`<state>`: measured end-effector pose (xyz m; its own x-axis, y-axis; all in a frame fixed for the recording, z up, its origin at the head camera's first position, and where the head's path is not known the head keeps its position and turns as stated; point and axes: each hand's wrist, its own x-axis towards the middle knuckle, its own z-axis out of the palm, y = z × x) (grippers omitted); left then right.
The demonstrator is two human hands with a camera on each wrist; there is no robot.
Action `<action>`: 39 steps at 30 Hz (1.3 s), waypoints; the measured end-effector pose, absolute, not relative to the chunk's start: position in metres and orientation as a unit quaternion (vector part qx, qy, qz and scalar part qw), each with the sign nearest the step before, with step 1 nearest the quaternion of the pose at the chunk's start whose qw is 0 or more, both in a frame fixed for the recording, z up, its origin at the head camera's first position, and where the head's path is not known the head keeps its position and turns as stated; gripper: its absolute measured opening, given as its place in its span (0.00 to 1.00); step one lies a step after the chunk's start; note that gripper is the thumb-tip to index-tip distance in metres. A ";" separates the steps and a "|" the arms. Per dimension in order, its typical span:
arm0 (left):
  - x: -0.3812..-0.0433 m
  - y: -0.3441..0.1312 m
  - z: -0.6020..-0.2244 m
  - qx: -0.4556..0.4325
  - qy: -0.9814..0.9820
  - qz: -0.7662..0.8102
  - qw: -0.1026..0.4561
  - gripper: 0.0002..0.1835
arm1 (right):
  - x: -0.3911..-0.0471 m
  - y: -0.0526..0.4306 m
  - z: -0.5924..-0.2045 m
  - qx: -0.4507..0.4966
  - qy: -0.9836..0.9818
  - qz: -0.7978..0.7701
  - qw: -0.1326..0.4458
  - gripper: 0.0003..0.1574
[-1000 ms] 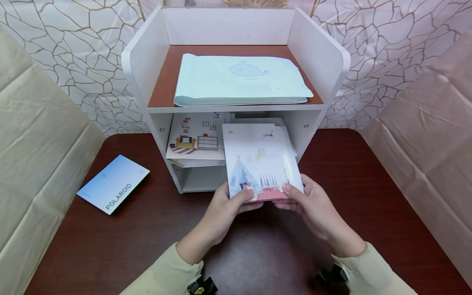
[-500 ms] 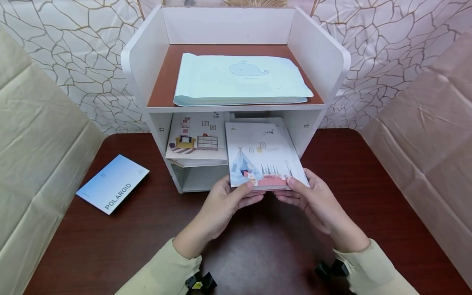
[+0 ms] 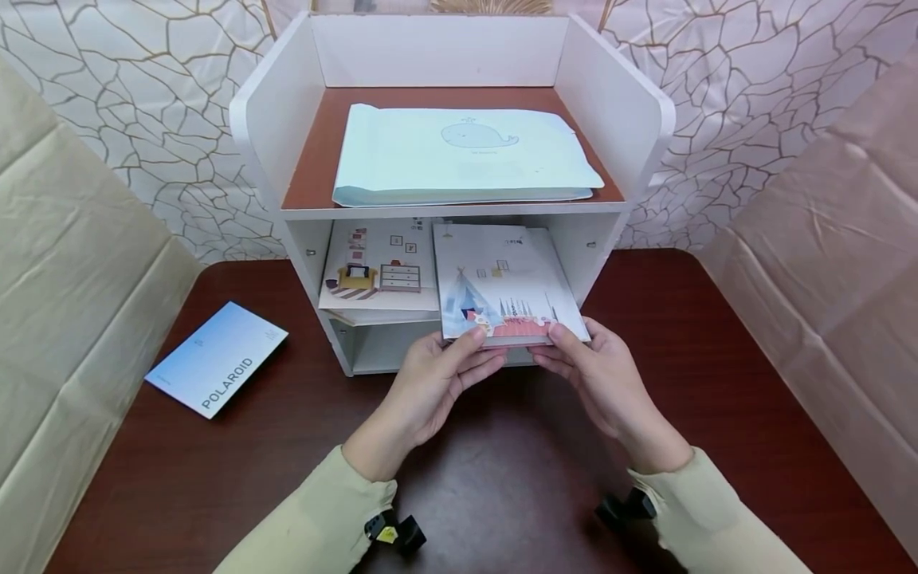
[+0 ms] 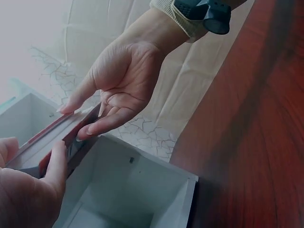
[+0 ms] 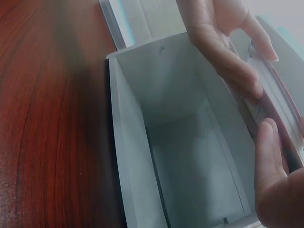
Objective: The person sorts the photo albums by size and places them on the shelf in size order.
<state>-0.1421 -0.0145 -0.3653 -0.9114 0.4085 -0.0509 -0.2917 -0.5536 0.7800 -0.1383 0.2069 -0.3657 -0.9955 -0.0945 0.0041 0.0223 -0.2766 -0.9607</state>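
Note:
A white notebook (image 3: 502,271) with a tent drawing lies mostly inside the middle compartment of the white desk shelf, its front edge sticking out. My left hand (image 3: 435,383) pinches its front left edge, thumb on the cover and fingers beneath. At the front right, my right hand (image 3: 601,379) holds it the same way. In the left wrist view its thick page edge (image 4: 53,135) shows between both hands. Left of it, in the same compartment, lies another white notebook (image 3: 390,279) with a sofa and drawer drawing, on top of something pale.
A pale blue whale-print packet (image 3: 466,155) lies on the brown top shelf (image 3: 308,171). A blue POLAROID booklet (image 3: 218,359) rests on the dark wooden table (image 3: 502,478) at left. Below the notebooks is a lower compartment (image 5: 190,156). Beige cloth (image 3: 825,263) flanks both sides.
Both hands have moved forward, sliding the tent notebook deeper into the middle compartment and slightly left at the end. The sofa notebook and the POLAROID booklet have stayed in place.

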 end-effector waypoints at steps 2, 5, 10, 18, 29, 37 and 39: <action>-0.146 -0.013 -0.365 0.051 0.425 0.882 0.197 0.26 | -0.141 0.204 -0.366 -0.025 0.596 -0.802 0.028 0.23; -0.151 -0.011 -0.366 0.030 0.424 0.885 0.193 0.27 | -0.146 0.201 -0.366 -0.010 0.594 -0.804 0.015 0.23; -0.159 -0.008 -0.367 0.024 0.431 0.884 0.179 0.28 | -0.151 0.193 -0.366 0.019 0.589 -0.808 -0.018 0.25; -0.165 -0.005 -0.366 0.024 0.419 0.893 0.163 0.28 | -0.156 0.184 -0.365 0.050 0.578 -0.813 -0.055 0.26; -0.166 -0.005 -0.364 0.012 0.425 0.890 0.163 0.30 | -0.158 0.181 -0.365 0.060 0.585 -0.807 -0.060 0.26; -0.163 -0.007 -0.366 0.019 0.456 0.877 0.153 0.30 | -0.155 0.181 -0.369 0.050 0.604 -0.793 -0.061 0.24; -0.162 -0.007 -0.368 0.022 0.464 0.873 0.148 0.30 | -0.153 0.181 -0.372 0.049 0.613 -0.786 -0.062 0.24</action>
